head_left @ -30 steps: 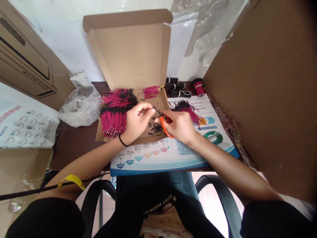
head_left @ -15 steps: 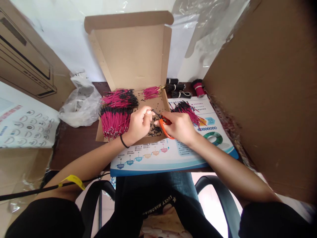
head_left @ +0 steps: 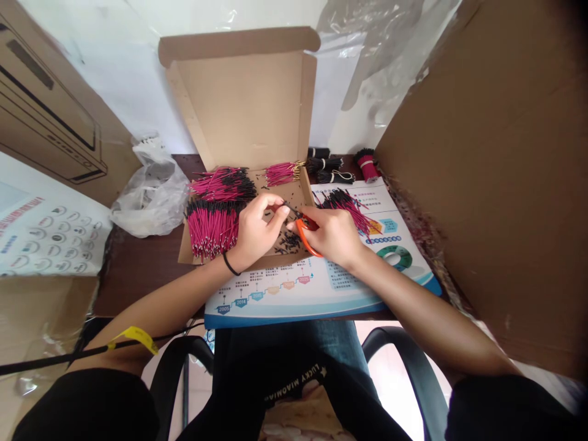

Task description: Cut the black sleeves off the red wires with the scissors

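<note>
Where cardboard [head_left: 496,184] flanks the table [head_left: 142,269], a box [head_left: 243,104] overlaps a poster [head_left: 294,294].

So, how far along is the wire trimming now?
Looks done: stacked pink wires in the box, black offcuts beside them. In hand: the left hand pinches one wire, the right hand holds orange scissors at it. Probably left: the loose pile on the printed sheet and tied bundles behind.
</note>
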Demonstrator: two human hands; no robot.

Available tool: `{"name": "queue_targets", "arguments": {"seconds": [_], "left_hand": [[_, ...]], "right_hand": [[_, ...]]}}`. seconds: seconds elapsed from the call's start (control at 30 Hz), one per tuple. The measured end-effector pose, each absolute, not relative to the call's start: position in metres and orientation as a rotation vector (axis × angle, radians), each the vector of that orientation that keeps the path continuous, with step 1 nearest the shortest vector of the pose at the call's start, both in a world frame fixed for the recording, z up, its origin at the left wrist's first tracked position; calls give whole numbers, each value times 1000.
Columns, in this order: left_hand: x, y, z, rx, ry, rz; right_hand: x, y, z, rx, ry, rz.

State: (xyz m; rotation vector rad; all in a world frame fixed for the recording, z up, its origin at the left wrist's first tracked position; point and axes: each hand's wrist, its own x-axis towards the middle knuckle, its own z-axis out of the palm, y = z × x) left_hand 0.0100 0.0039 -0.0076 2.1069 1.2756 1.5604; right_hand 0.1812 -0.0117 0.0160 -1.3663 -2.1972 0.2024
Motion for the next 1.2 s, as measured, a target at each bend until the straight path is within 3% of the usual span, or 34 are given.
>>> {"name": "queue_targets", "arguments": {"seconds": [0.73, 1.2], "left_hand": [[5, 7, -8, 2140, 1163, 1406], [5, 7, -10, 2069, 1237, 1490]], "right_hand": [[183, -10, 14, -1355, -2233, 167], [183, -11, 17, -1392, -2221, 175]]}}
